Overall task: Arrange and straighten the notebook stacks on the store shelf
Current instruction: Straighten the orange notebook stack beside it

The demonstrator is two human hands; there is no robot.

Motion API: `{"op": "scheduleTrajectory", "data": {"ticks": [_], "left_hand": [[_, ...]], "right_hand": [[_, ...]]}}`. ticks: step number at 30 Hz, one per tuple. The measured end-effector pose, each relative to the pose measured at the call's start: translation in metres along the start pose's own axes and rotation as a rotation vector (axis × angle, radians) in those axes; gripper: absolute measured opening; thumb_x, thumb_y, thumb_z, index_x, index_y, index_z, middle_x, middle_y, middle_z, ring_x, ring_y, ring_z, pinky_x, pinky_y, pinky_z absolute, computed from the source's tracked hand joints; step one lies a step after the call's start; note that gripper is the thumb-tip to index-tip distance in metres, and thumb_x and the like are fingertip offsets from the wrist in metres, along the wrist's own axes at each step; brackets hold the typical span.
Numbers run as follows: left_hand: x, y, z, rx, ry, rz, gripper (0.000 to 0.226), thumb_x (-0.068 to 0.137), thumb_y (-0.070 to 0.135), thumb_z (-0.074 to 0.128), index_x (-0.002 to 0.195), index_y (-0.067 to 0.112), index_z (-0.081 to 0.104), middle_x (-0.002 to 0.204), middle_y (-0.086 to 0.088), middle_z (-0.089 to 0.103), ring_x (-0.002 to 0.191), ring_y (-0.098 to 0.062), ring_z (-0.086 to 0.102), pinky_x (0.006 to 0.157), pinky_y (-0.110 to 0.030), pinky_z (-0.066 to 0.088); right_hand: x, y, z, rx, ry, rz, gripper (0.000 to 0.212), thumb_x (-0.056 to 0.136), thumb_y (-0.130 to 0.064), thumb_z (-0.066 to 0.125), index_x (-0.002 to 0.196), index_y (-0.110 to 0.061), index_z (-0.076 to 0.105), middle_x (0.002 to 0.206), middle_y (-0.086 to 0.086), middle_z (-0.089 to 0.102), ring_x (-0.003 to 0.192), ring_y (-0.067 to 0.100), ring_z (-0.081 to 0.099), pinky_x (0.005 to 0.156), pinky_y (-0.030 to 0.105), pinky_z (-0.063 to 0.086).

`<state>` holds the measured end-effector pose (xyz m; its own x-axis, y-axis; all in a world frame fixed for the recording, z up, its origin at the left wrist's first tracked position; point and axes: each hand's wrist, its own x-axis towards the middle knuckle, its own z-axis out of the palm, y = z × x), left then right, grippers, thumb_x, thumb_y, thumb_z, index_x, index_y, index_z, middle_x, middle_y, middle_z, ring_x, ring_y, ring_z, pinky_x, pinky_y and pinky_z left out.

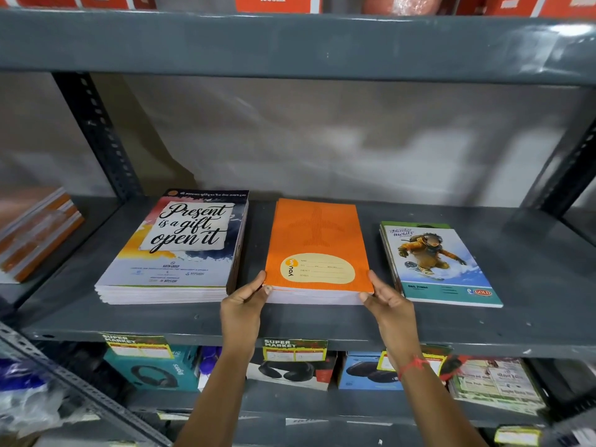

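Three notebook stacks lie on the grey shelf (290,321). The orange stack (317,240) is in the middle, with a yellow label near its front. My left hand (243,304) grips its front left corner, thumb on the cover. My right hand (388,301) grips the front right corner the same way. On the left sits the taller stack with the "Present is a gift" cover (180,246). To the right lies the thin blue stack with a snowboarder cover (438,262), its books slightly fanned and angled.
Another orange-edged notebook stack (35,233) lies in the bay at far left, beyond a slotted upright post (100,137). A shelf board (290,43) hangs overhead. Below are boxed headphones (154,369) and price tags on the shelf edge (295,348).
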<state>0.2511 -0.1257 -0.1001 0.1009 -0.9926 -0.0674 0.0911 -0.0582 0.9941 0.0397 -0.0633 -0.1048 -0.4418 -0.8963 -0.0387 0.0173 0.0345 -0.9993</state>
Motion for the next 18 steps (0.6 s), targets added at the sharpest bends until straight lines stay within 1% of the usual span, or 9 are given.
{"op": "scheduleTrajectory", "data": {"ticks": [3, 7, 9, 10, 12, 14, 16, 18], "left_hand": [[0.0002, -0.0011, 0.0002, 0.017, 0.008, 0.000, 0.030, 0.079, 0.010, 0.066, 0.108, 0.017, 0.065, 0.091, 0.016, 0.068, 0.095, 0.000, 0.058, 0.091, -0.022, 0.043], [0.0009, -0.0014, -0.0006, 0.008, 0.000, 0.014, 0.031, 0.079, 0.010, 0.066, 0.109, 0.016, 0.065, 0.098, 0.010, 0.069, 0.092, 0.006, 0.058, 0.086, -0.016, 0.043], [0.0006, -0.0014, -0.0012, -0.001, -0.006, 0.025, 0.031, 0.079, 0.009, 0.065, 0.109, 0.015, 0.064, 0.098, 0.011, 0.068, 0.093, 0.006, 0.057, 0.086, -0.015, 0.043], [0.0005, -0.0018, -0.0014, -0.002, -0.010, 0.032, 0.031, 0.079, 0.009, 0.065, 0.110, 0.015, 0.064, 0.100, 0.010, 0.068, 0.093, 0.006, 0.057, 0.085, -0.013, 0.043], [0.0006, -0.0028, -0.0022, 0.006, -0.022, 0.041, 0.031, 0.080, 0.009, 0.064, 0.111, 0.014, 0.063, 0.102, 0.007, 0.067, 0.092, 0.007, 0.057, 0.080, -0.005, 0.044], [0.0014, -0.0040, -0.0035, 0.012, -0.038, 0.040, 0.032, 0.081, 0.007, 0.063, 0.112, 0.013, 0.063, 0.105, 0.006, 0.067, 0.090, 0.009, 0.057, 0.073, 0.001, 0.044], [0.0013, -0.0042, -0.0044, 0.015, -0.055, 0.032, 0.032, 0.082, 0.004, 0.061, 0.113, 0.012, 0.062, 0.107, 0.005, 0.066, 0.090, 0.010, 0.057, 0.074, 0.001, 0.043], [0.0005, -0.0030, -0.0054, 0.019, -0.060, 0.023, 0.032, 0.083, 0.003, 0.059, 0.113, 0.013, 0.062, 0.109, 0.005, 0.066, 0.092, 0.008, 0.057, 0.080, -0.003, 0.043]], "right_hand": [[-0.0005, -0.0008, 0.0007, -0.002, 0.009, -0.004, 0.052, 0.083, -0.006, 0.063, 0.132, -0.012, 0.047, 0.119, -0.003, 0.062, 0.086, -0.016, 0.061, 0.072, -0.004, 0.044], [-0.0012, -0.0007, 0.0008, -0.011, 0.036, -0.003, 0.051, 0.082, -0.009, 0.064, 0.131, -0.013, 0.049, 0.118, -0.002, 0.063, 0.092, -0.013, 0.056, 0.073, -0.004, 0.044], [-0.0014, -0.0007, 0.0009, -0.012, 0.041, -0.001, 0.051, 0.081, -0.009, 0.065, 0.130, -0.014, 0.050, 0.116, -0.003, 0.064, 0.094, -0.012, 0.055, 0.073, -0.003, 0.044], [-0.0018, -0.0011, 0.0011, -0.010, 0.045, -0.002, 0.051, 0.081, -0.009, 0.065, 0.129, -0.014, 0.050, 0.115, -0.003, 0.065, 0.094, -0.011, 0.056, 0.073, -0.003, 0.044], [-0.0027, -0.0017, 0.0015, -0.009, 0.055, -0.006, 0.049, 0.081, -0.009, 0.065, 0.128, -0.014, 0.052, 0.111, -0.005, 0.065, 0.095, -0.009, 0.056, 0.072, -0.003, 0.044], [-0.0032, -0.0027, 0.0021, -0.004, 0.069, -0.006, 0.048, 0.081, -0.010, 0.065, 0.128, -0.015, 0.053, 0.109, -0.007, 0.066, 0.097, -0.006, 0.057, 0.076, 0.001, 0.046], [-0.0039, -0.0038, 0.0024, -0.009, 0.072, 0.002, 0.048, 0.081, -0.011, 0.065, 0.128, -0.016, 0.053, 0.108, -0.008, 0.067, 0.098, -0.004, 0.058, 0.082, 0.006, 0.045], [-0.0045, -0.0047, 0.0033, -0.017, 0.075, 0.007, 0.048, 0.081, -0.012, 0.065, 0.128, -0.017, 0.053, 0.106, -0.010, 0.067, 0.096, -0.007, 0.057, 0.082, 0.007, 0.044]]}}
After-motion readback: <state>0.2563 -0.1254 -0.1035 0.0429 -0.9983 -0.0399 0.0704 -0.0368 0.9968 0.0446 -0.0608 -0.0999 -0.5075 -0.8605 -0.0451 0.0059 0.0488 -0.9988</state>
